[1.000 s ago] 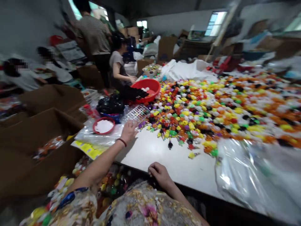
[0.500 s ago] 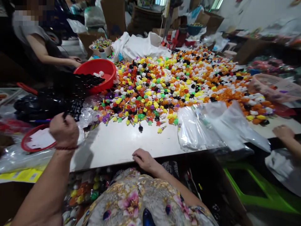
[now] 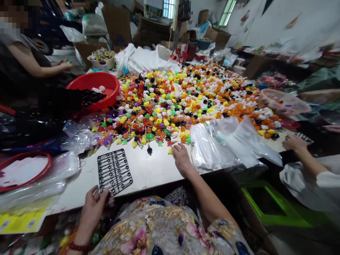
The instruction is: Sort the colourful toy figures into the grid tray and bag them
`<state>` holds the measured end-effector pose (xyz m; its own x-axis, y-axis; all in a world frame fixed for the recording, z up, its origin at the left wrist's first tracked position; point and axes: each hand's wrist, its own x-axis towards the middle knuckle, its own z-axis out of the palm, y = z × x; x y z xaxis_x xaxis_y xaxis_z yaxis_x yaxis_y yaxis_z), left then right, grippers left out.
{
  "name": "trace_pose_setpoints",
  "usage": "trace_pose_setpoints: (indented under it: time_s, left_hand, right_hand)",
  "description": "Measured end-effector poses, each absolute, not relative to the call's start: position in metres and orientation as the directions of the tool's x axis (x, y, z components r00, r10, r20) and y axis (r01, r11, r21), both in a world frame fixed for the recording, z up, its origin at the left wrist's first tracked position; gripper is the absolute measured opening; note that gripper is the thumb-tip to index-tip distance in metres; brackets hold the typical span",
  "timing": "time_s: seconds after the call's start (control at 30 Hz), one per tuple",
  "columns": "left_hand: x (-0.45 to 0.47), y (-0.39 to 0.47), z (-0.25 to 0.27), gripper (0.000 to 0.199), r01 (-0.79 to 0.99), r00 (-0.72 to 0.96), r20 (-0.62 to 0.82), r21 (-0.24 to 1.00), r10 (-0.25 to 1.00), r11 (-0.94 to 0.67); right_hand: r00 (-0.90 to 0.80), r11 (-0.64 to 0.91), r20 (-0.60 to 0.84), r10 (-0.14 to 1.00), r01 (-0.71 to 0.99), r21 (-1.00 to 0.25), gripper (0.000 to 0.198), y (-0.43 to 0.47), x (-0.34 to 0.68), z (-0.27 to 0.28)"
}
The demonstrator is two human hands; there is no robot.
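A flat black plastic frame (image 3: 114, 171), a grid of rows of small parts on runners, lies at the front left of the white table. My left hand (image 3: 97, 203) is closed on its lower left corner, thumb and fingers at the table edge. Farther right, my right hand (image 3: 183, 159) reaches onto the table with its fingers curled over the stem of a small yellow-headed piece (image 3: 170, 151). Its fingertips hide most of that stem. Just beyond lies a large heap of small coloured figure heads (image 3: 159, 106), some on short stems.
Clear plastic bags (image 3: 223, 141) lie right of my right hand. A red basin (image 3: 113, 85) with black frames stands at the left, near a person (image 3: 29, 56). Another person's hand (image 3: 294, 141) rests at the right edge. A red tray (image 3: 49, 166) sits left.
My left hand has brought the black frame from the left down onto the table front. My right hand has moved forward from the table edge to the yellow-headed piece. The view has shifted right.
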<state>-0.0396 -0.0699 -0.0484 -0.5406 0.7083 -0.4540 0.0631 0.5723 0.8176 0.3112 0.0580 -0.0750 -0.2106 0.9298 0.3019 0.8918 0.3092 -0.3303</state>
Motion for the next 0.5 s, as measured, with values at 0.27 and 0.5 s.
trace_pose_setpoints:
  time_s: [0.27, 0.5]
  left_hand:
    - [-0.056, -0.059, -0.040, 0.060, 0.804, -0.380, -0.254, 0.385, 0.890, 0.453]
    - [-0.023, -0.041, -0.034, 0.044, 0.832, -0.106, -0.144, 0.529, 0.984, 0.167]
  right_hand:
    - [-0.084, 0.233, 0.355, 0.931, 0.885, -0.403, 0.023, 0.043, 0.303, -0.082]
    - [0.350, -0.285, 0.174, 0.920, 0.905, -0.315, 0.024, 0.061, 0.361, -0.047]
